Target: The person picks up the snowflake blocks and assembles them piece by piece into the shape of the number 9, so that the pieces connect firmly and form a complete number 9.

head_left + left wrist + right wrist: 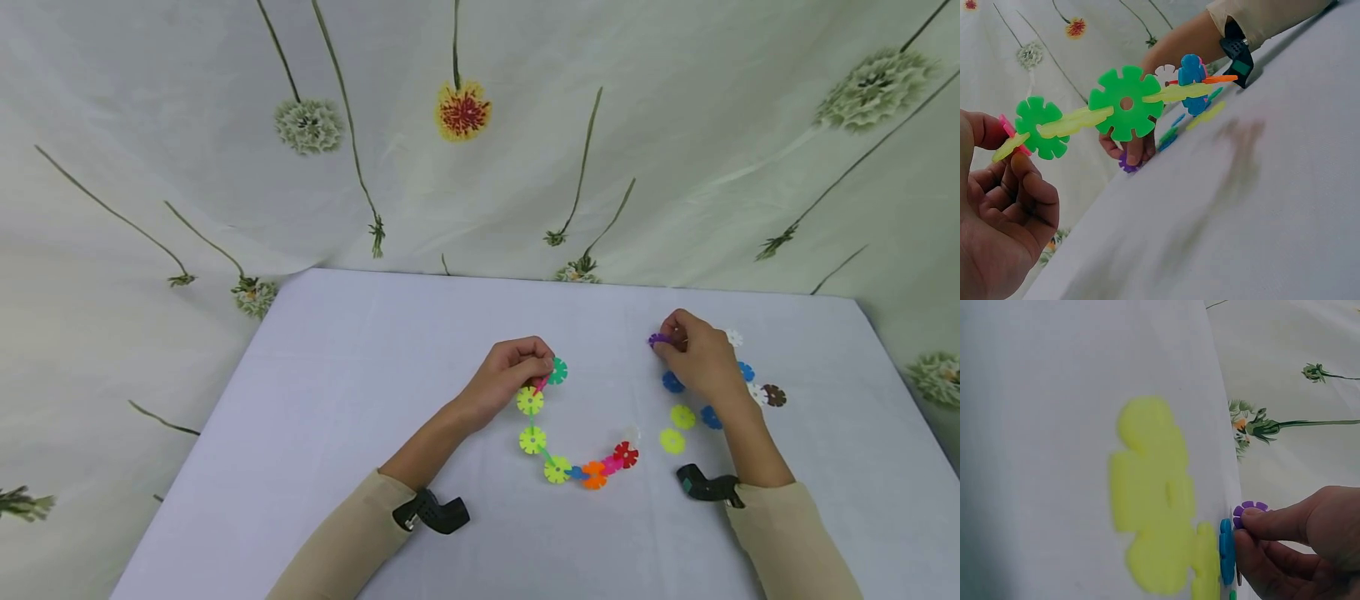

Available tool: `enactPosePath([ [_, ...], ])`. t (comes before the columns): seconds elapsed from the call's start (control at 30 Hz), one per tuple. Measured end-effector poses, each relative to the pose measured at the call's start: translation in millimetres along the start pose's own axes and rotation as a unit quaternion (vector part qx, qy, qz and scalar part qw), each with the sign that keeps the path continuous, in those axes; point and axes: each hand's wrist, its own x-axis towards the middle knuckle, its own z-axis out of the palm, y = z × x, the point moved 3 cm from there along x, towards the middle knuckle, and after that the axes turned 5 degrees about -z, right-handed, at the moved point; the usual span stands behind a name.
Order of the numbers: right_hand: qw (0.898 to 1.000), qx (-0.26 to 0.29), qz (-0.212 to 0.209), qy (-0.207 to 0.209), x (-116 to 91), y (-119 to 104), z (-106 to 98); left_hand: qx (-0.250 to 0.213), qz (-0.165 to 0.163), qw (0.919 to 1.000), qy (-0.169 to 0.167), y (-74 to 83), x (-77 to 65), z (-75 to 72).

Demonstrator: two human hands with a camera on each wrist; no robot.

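Purple disc (657, 339) pinched in my right grip (696, 352) near loose discs (678, 419) on the desk (360, 333), I am clamping my left grip (513, 367) on the multicoloured chain (551, 473) near one end, seemingly supporting its raised length.

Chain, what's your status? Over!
Left grip pinches chain. Right grip pinches purple disc. Loose discs near right grip, apart from chain.

Floral backdrop (510, 183) (creased), white table (337, 358).
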Motion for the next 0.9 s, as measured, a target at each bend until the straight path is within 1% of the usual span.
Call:
enactPosePath([
  [0.13,1.0,0.025,-0.01,-0.002,0,-4,-3,-0.004,0.001,1.0,-0.001,0.1,-0.5,-0.1],
  [0.3,0.995,0.093,-0.04,-0.017,-2,-22,-9,-0.007,0.006,1.0,0.001,0.9,-1.0,-0.1],
  [0.47,0.984,0.157,-0.081,-0.035,-11,-52,-13,-0.009,0.008,0.9999,0.003,2.2,-0.9,0.6],
  [0.63,0.971,0.194,-0.124,-0.069,-22,-80,-8,0.0,0.004,1.0,0.009,2.0,-0.6,0.4],
  [0.77,0.96,0.217,-0.153,-0.091,-29,-94,-2,-0.004,0.003,0.9999,0.011,2.2,-0.7,0.1],
  [0.9,0.952,0.234,-0.161,-0.111,-31,-100,5,-0.017,0.0,0.9998,0.013,2.5,-1.3,-0.2],
])
